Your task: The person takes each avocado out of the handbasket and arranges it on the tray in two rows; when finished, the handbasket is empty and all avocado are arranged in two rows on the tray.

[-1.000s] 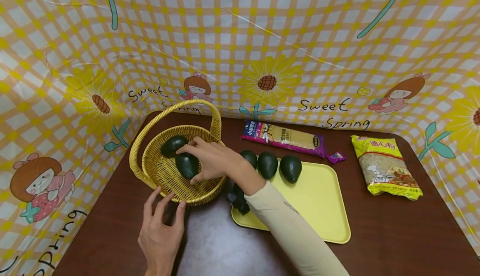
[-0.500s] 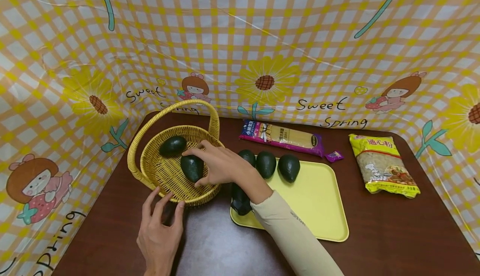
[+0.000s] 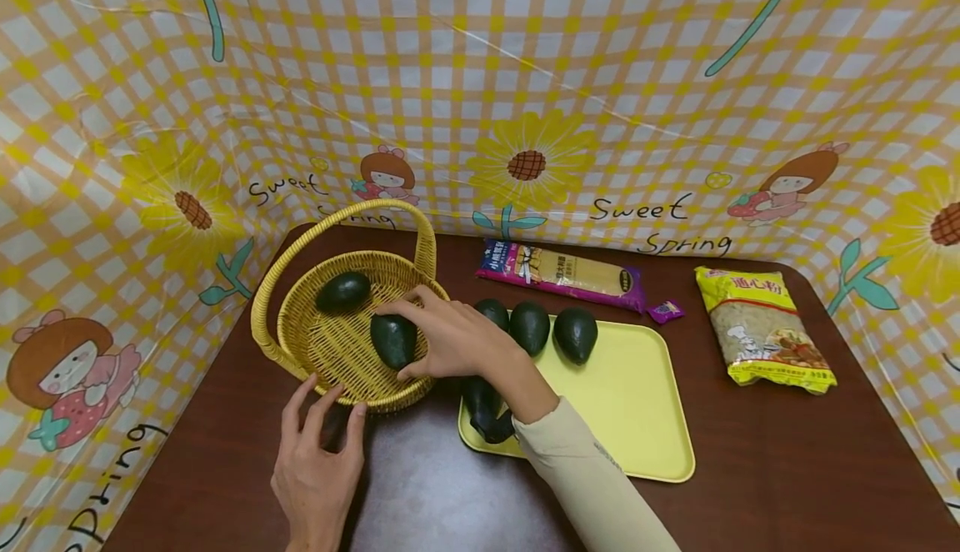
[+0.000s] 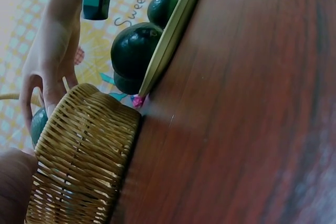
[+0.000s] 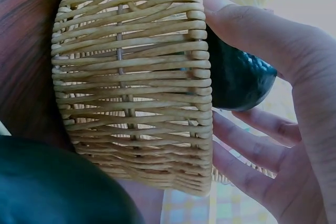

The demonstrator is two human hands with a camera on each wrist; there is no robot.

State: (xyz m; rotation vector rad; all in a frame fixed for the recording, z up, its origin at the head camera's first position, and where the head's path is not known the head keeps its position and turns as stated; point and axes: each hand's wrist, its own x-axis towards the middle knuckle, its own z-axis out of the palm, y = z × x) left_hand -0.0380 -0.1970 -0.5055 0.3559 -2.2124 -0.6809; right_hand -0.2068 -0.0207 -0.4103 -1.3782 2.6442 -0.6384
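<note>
My right hand (image 3: pixel 457 337) grips a dark green avocado (image 3: pixel 393 341) between thumb and fingers, above the right part of a yellow wicker basket (image 3: pixel 360 393). A second avocado (image 3: pixel 342 293) lies in the basket's far left part. In the right wrist view, the held avocado (image 5: pixel 236 72) shows just past the rim, with the thumb on one side and fingers on the other. My left hand (image 3: pixel 318 473) is at the near side of the basket, its relaxed fingertips touching the rim. The left wrist view shows only part of this hand beside the wicker wall (image 4: pixel 84 145).
Right of the basket, a yellow tray (image 3: pixel 637 419) carries several avocados (image 3: pixel 529 328), partly behind my right wrist. A purple noodle packet (image 3: pixel 562 275) and a small purple sachet (image 3: pixel 665 311) lie behind the tray. A yellow pasta bag (image 3: pixel 765 328) lies at the right.
My right hand has shifted slightly right with the avocado, away from the other one in the basket. The left hand has stayed at the rim. The whole view has drifted slightly left.
</note>
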